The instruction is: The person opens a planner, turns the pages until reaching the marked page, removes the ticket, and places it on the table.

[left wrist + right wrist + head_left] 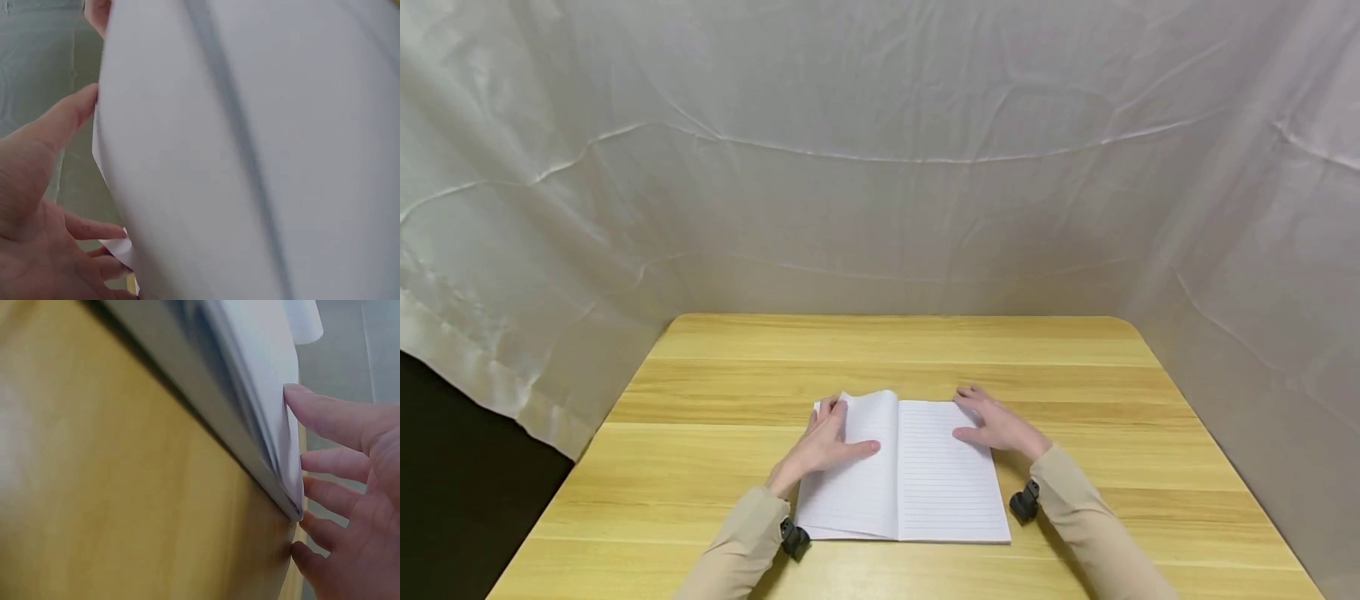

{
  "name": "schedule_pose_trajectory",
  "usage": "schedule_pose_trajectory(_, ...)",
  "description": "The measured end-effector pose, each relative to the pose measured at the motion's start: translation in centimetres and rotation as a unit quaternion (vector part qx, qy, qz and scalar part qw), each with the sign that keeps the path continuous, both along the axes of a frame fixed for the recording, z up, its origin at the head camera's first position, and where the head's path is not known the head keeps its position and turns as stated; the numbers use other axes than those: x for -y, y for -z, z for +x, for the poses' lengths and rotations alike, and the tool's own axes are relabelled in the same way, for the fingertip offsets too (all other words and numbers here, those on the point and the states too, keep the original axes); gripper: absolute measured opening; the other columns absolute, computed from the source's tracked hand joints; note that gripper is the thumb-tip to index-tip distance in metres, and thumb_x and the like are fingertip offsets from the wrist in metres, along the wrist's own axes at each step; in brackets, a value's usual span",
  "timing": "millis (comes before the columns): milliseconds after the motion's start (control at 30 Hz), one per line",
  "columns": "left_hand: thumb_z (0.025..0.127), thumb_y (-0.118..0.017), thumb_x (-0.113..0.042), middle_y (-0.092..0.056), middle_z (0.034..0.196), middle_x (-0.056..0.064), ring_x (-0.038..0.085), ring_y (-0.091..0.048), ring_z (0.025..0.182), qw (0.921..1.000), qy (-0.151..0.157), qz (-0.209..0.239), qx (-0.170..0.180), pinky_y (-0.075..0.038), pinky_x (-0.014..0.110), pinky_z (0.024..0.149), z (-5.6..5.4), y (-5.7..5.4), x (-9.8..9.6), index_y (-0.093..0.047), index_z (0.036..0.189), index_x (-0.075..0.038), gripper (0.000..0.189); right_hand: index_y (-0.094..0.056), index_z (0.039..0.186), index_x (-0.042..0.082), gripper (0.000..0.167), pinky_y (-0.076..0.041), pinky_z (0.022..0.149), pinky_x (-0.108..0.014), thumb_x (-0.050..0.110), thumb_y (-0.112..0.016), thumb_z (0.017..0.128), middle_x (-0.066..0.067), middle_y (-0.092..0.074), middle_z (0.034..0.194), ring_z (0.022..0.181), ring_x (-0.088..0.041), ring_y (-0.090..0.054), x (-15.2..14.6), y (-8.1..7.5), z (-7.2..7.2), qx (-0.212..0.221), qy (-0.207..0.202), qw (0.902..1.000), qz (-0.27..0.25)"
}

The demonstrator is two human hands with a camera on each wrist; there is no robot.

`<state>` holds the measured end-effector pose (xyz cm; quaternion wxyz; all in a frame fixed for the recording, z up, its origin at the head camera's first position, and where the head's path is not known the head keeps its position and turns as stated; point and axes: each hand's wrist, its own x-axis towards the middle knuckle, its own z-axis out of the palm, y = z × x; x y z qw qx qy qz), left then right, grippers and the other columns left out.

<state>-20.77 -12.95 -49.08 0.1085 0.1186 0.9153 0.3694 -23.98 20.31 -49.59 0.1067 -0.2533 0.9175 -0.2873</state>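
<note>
A lined notebook (947, 492) lies spread open on the table, with its spine running away from me. My left hand (823, 446) rests on the left page (861, 492), thumb stretched toward the spine and the other fingers near the upper outer corner. That page bulges upward at its top, and its lower edge sits slightly off the sheets beneath. In the left wrist view the thumb and fingertips of the left hand (44, 206) meet the page's edge. My right hand (1000, 423) touches the right page's upper outer corner with spread fingers. The right wrist view shows its thumb on the paper (269, 362).
The wood-grain table (715, 383) stretches out around the notebook. Pale cloth curtains (880, 217) hang behind it and at both sides. Dark wrist-worn devices (1024, 502) sit at both cuffs, and a dark area (460, 483) shows beyond the table's left edge.
</note>
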Motion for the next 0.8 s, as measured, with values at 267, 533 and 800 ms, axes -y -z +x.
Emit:
schedule_pose_trajectory(267, 0.079, -0.081, -0.051, -0.029, 0.154, 0.035, 0.047, -0.031, 0.146, 0.9983, -0.018, -0.047, -0.031, -0.015, 0.065, 0.125, -0.4, 0.3, -0.2, -0.031, 0.148, 0.018, 0.109, -0.046, 0.144, -0.01, 0.064, -0.021, 0.119, -0.071, 0.029, -0.066, 0.097, -0.033, -0.032, 0.158, 0.148, -0.055, -0.024, -0.1, -0.3, -0.5, -0.007, 0.012, 0.9998, 0.012)
schedule_pose_trajectory(533, 0.078, -0.084, -0.045, -0.032, 0.15, 0.034, 0.046, -0.035, 0.142, 0.9975, -0.023, -0.053, -0.04, -0.018, 0.063, 0.125, -0.7, 0.1, -0.3, -0.035, 0.143, 0.02, 0.104, -0.06, 0.131, -0.007, 0.052, -0.036, 0.115, -0.065, 0.025, -0.072, 0.092, -0.033, -0.049, 0.147, 0.136, -0.052, -0.046, 0.1, -0.2, -1.1, -0.051, 0.028, 0.9981, 0.018)
schedule_pose_trajectory(800, 0.078, -0.084, -0.043, -0.032, 0.149, 0.034, 0.051, -0.04, 0.138, 0.9968, -0.029, -0.052, -0.052, -0.017, 0.067, 0.123, -0.9, 0.2, -0.1, -0.033, 0.143, 0.022, 0.106, -0.067, 0.121, -0.003, 0.042, -0.046, 0.108, -0.059, 0.017, -0.079, 0.086, -0.024, -0.067, 0.129, 0.124, -0.044, -0.059, 0.5, -0.4, -1.0, -0.058, 0.077, 0.9953, -0.005)
